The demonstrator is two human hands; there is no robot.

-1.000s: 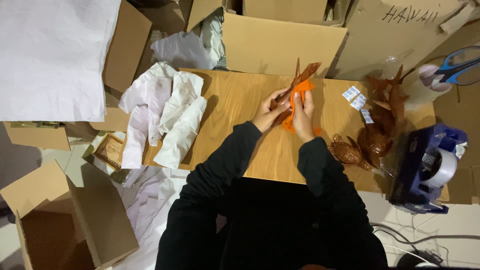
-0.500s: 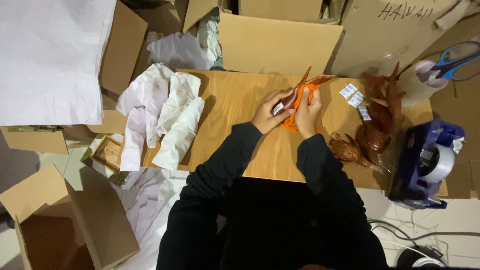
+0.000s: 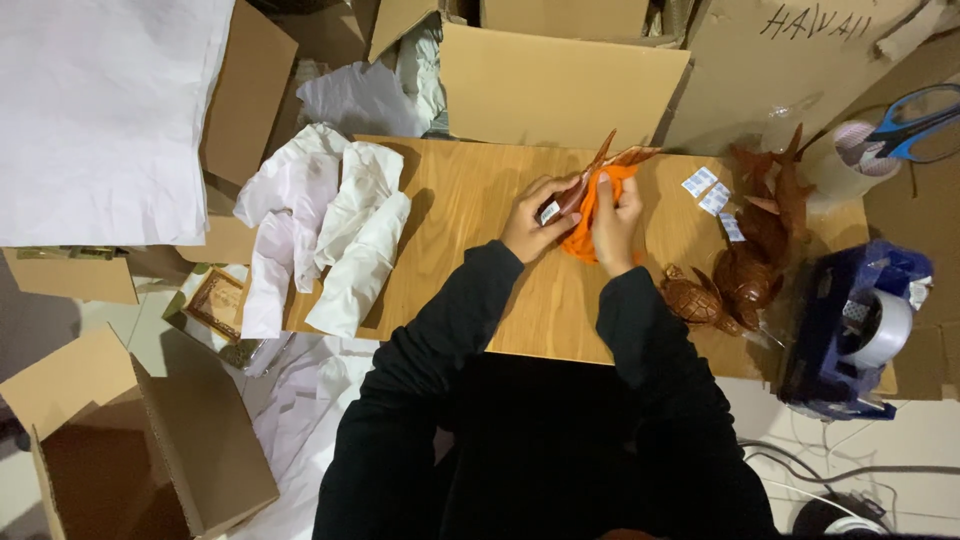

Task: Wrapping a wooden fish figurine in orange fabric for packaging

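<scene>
My left hand [image 3: 535, 220] and my right hand [image 3: 617, 218] meet over the middle of a wooden table [image 3: 470, 260]. Between them is a brown carved wooden figure [image 3: 600, 165] with pointed fins, partly wrapped in an orange cloth [image 3: 588, 225]. The left hand grips the figure's lower end, where a small white sticker shows. The right hand presses on the orange cloth. Much of the figure is hidden by the cloth and fingers.
Several brown carved turtles and fish [image 3: 745, 250] and small label stickers [image 3: 708, 190] lie at the table's right. White paper-wrapped bundles [image 3: 335, 235] lie at its left. A blue tape dispenser [image 3: 850, 330], scissors [image 3: 915, 120] and open cardboard boxes [image 3: 555, 85] surround the table.
The hands with the figure and orange cloth have shifted slightly right and toward me. The figure now points up and away, and the cloth covers more of it.
</scene>
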